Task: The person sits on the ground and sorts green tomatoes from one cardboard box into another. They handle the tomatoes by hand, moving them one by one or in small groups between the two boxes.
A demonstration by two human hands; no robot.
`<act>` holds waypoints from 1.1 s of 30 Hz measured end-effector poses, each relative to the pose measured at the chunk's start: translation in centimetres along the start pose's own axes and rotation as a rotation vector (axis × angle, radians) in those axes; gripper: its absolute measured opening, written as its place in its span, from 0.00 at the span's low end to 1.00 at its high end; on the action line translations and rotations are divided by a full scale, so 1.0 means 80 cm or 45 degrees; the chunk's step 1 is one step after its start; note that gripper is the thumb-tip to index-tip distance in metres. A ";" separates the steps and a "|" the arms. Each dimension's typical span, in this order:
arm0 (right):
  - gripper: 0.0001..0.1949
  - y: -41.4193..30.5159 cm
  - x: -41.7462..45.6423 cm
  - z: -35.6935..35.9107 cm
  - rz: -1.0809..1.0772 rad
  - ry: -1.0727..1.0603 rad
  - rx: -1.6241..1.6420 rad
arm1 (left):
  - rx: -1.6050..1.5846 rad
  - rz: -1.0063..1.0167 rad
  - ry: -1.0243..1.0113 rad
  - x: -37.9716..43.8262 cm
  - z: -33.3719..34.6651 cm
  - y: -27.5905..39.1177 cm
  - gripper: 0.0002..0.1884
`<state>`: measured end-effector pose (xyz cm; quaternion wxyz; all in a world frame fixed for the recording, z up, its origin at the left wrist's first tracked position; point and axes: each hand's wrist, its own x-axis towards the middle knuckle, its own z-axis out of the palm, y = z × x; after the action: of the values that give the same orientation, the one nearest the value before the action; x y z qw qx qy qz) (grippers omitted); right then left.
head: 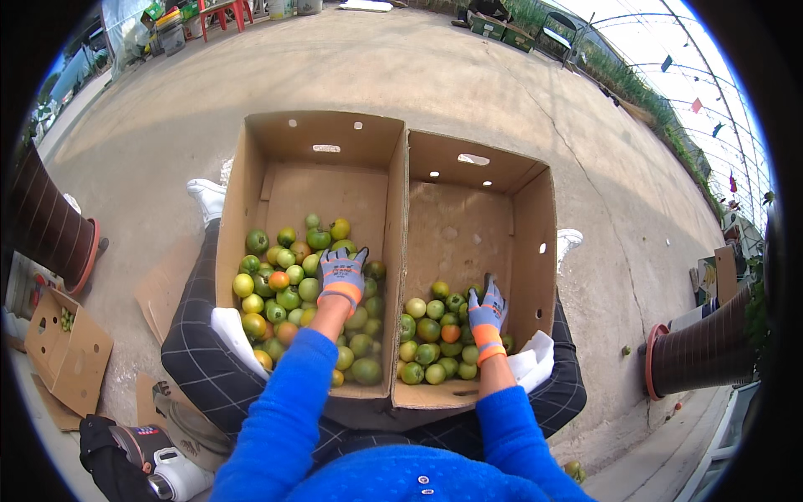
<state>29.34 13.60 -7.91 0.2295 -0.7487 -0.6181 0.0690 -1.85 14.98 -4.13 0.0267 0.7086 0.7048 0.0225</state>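
Note:
Two open cardboard boxes stand side by side between my legs. In the left cardboard box (332, 188) many green, yellowish and orange tomatoes (288, 298) fill the near part. My left hand (342, 273), in a grey and orange work glove, lies back-up over them at the pile's right side; its palm and whatever is under it are hidden. The right cardboard box (461, 213) holds a smaller heap of tomatoes (433, 332). My right hand (488, 307), gloved alike, is at this heap's right side with thumb and fingers apart. No tomato shows between them, though the palm is hidden.
White cloth or paper (533, 361) lies over the right box's near corner. To the left are another cardboard box (69, 351) and a white jug (179, 474). Brown planters (56, 219) flank me. A loose tomato (626, 350) lies on the concrete floor (439, 69).

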 end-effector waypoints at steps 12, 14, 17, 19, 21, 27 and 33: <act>0.34 -0.128 -0.033 -0.094 -0.626 -0.018 0.719 | -2.207 -0.058 0.070 -0.062 -0.054 -0.039 0.21; 0.35 -0.170 -0.054 -0.113 -0.874 -0.081 0.736 | -1.979 0.241 0.153 -0.077 -0.062 -0.021 0.23; 0.37 -0.210 -0.079 -0.121 -0.969 -0.253 0.833 | -1.310 0.747 0.670 -0.087 -0.056 0.016 0.17; 0.38 -0.208 -0.077 -0.120 -0.872 -0.191 0.905 | -1.555 0.565 0.286 -0.087 -0.051 0.022 0.17; 0.36 -0.187 -0.067 -0.113 -0.766 -0.152 0.975 | -1.638 0.074 -0.112 -0.080 -0.046 0.016 0.16; 0.32 -0.070 0.004 -0.072 -0.225 0.135 0.396 | -0.538 -0.049 0.128 -0.002 -0.035 0.006 0.29; 0.35 -0.017 0.015 -0.024 0.105 -0.121 -0.081 | -0.164 0.052 -0.402 0.044 0.003 0.035 0.31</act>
<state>29.13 14.41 -5.45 0.1728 -0.7762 -0.5990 0.0941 0.95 18.46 -4.22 0.1819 0.7142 0.6745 -0.0432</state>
